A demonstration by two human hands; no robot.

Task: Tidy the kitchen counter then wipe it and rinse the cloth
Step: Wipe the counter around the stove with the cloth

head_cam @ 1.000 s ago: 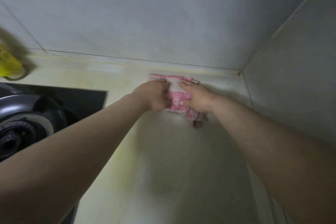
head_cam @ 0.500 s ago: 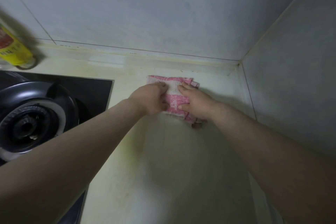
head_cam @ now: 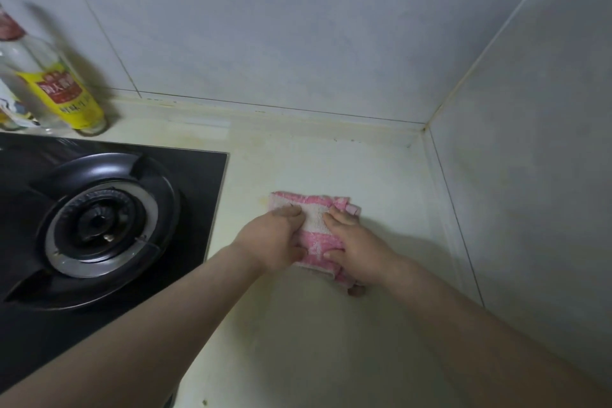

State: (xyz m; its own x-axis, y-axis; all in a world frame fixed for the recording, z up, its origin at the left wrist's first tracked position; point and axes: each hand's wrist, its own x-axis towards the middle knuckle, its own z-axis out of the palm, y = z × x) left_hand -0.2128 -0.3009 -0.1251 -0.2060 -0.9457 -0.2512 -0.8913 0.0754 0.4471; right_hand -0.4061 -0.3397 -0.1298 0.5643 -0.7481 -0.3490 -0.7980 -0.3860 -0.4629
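A folded pink and white cloth lies flat on the pale kitchen counter, about a hand's length in front of the back wall. My left hand grips its left side, fingers curled over the top and thumb at the near edge. My right hand grips the right side the same way and covers the cloth's near right corner. Both hands press the cloth down on the counter.
A black gas hob with a round burner fills the left side. Behind it stand a bottle with a yellow label and another bottle at the frame's left edge. Tiled walls close the back and right, meeting in a corner.
Both hands have drawn the cloth toward me, away from the back wall. The view has swung left, so more of the hob and the bottles show.
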